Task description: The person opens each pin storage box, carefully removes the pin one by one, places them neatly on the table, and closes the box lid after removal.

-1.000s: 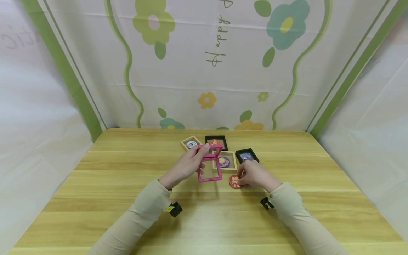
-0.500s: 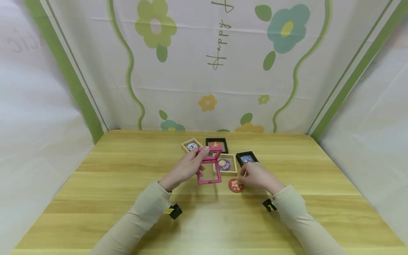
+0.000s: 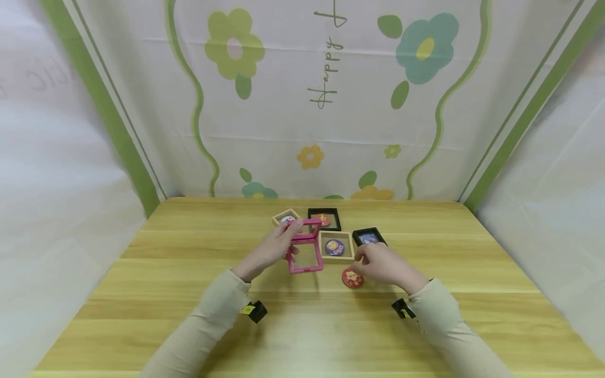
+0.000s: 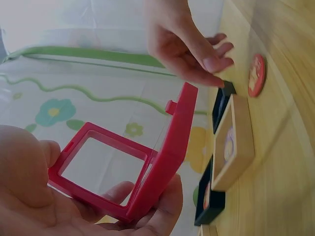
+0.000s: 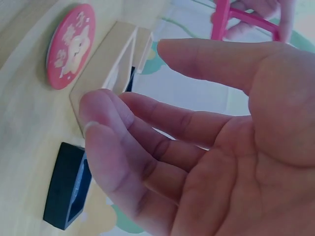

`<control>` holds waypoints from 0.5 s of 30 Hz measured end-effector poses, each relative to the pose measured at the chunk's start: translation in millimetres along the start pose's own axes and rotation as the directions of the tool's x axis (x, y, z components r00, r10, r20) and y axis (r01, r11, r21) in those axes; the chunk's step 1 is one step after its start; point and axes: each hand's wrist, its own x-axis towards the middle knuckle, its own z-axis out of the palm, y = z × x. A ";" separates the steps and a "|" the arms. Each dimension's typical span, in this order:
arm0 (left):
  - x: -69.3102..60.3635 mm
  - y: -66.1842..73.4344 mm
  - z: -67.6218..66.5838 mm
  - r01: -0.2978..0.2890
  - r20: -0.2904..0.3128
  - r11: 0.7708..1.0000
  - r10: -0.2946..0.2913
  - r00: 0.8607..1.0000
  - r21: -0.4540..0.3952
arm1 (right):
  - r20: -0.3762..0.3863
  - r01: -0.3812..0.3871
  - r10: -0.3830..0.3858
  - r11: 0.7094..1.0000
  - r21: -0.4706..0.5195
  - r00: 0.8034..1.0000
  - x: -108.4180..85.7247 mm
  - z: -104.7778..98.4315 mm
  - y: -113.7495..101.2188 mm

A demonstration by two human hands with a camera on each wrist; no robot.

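Note:
My left hand (image 3: 269,248) grips a pink hinged frame (image 3: 306,272), held half unfolded above the table; in the left wrist view the frame (image 4: 170,162) has see-through windows with nothing inside. My right hand (image 3: 384,265) hovers over a round red badge (image 3: 352,277) with a yellow star, fingers loosely bent and holding nothing. The right wrist view shows a gap between its thumb and fingers, with the red badge (image 5: 72,46) lying apart from them on the wood.
Behind the hands lie a wooden frame (image 3: 352,249) with a purple badge, a black frame (image 3: 338,221) with a red badge, another black frame (image 3: 378,233) at right, and a smaller wooden frame (image 3: 277,217). A floral cloth (image 3: 264,126) hangs behind the table (image 3: 189,226).
My right fingers, earlier touching the red badge, have let go and lifted slightly. My left hand and the pink frame have shifted a little left, off the wooden frame in the head view.

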 end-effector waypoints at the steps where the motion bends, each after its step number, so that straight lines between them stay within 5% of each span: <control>1: 1.1 -1.7 -3.0 0.000 -0.009 1.000 0.000 1.000 0.007 | 0.001 0.007 -0.007 1.000 0.002 1.000 -1.2 -0.7 -0.7; 15: -2.1 -28.2 -59.7 0.096 -0.009 0.994 -0.096 0.995 0.055 | 0.039 0.059 -0.058 0.998 -0.008 0.998 -5.0 -1.7 -3.1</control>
